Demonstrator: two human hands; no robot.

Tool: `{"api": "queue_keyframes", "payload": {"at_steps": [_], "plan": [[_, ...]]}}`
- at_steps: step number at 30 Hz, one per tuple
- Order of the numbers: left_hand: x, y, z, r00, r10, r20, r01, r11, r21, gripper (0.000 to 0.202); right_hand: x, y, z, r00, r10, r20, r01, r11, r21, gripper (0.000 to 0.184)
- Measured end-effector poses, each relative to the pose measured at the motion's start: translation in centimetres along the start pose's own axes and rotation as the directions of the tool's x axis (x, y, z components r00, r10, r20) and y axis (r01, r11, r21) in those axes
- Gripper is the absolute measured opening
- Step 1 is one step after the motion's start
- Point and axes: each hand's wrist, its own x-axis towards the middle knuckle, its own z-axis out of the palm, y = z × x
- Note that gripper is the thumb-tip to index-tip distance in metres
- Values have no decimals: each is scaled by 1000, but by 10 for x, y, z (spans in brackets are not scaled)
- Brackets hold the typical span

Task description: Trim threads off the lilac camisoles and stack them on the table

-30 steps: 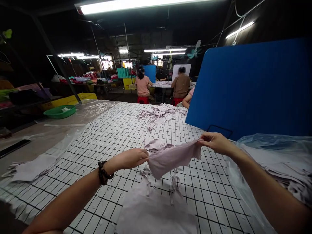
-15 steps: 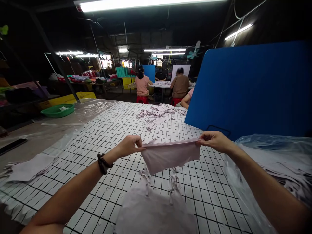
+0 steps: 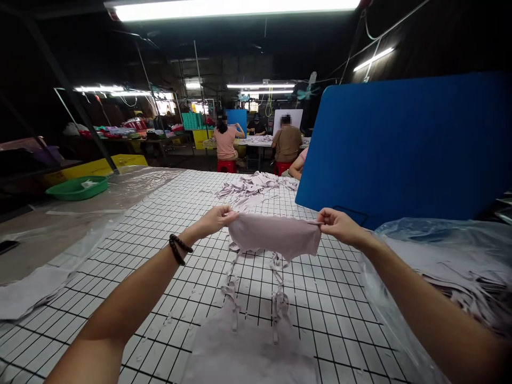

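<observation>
A soft, pale lilac cloth (image 3: pixel 275 236), thin and limp with a curved lower edge, hangs stretched between the two hands above the grid-lined desk (image 3: pixel 340 298). The left hand (image 3: pixel 214 220) pinches its left corner, arm reaching forward with a dark bead bracelet (image 3: pixel 178 249) at the wrist; the right hand (image 3: pixel 338 225) pinches the right corner at the same height. Narrow straps (image 3: pixel 278 298) dangle below onto a flat cloth stack (image 3: pixel 248 357). A smooth blue board (image 3: pixel 404 144) stands just behind the right hand.
</observation>
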Motion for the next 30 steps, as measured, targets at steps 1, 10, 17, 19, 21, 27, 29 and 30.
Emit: {"api": "queue_keyframes", "payload": {"at_steps": [1, 10, 17, 19, 21, 27, 29, 30], "plan": [[-1, -5, 4, 1000, -15, 6, 15, 1000, -25, 42, 0, 4, 4, 1000, 7, -11, -8, 1000, -14, 21], [-8, -27, 11, 983, -164, 84, 166, 986, -11, 56, 1, 16, 17, 988, 65, -144, -96, 971, -219, 32], [21, -15, -7, 972, -75, 224, 57, 995, 83, 43, 14, -5, 3, 946, 73, -315, -196, 905, -378, 17], [35, -7, -9, 991, -19, 132, 8, 997, 79, 45, 16, -14, -2, 926, 49, -374, -183, 926, -331, 16], [44, 2, -8, 999, 39, 3, -39, 997, 71, 46, 12, -23, -6, 901, 1, -434, -116, 964, -238, 15], [9, -11, 11, 997, 13, -74, -17, 998, -56, 44, -52, -26, 9, 915, -83, -394, -32, 960, -278, 19], [-27, -36, 23, 996, -94, 9, 94, 991, -100, 44, -88, -13, 35, 964, 10, -267, -97, 945, -313, 22], [-48, -51, 29, 987, -156, 46, 160, 981, -112, 45, -107, -5, 53, 977, 52, -207, -117, 943, -313, 22]]}}
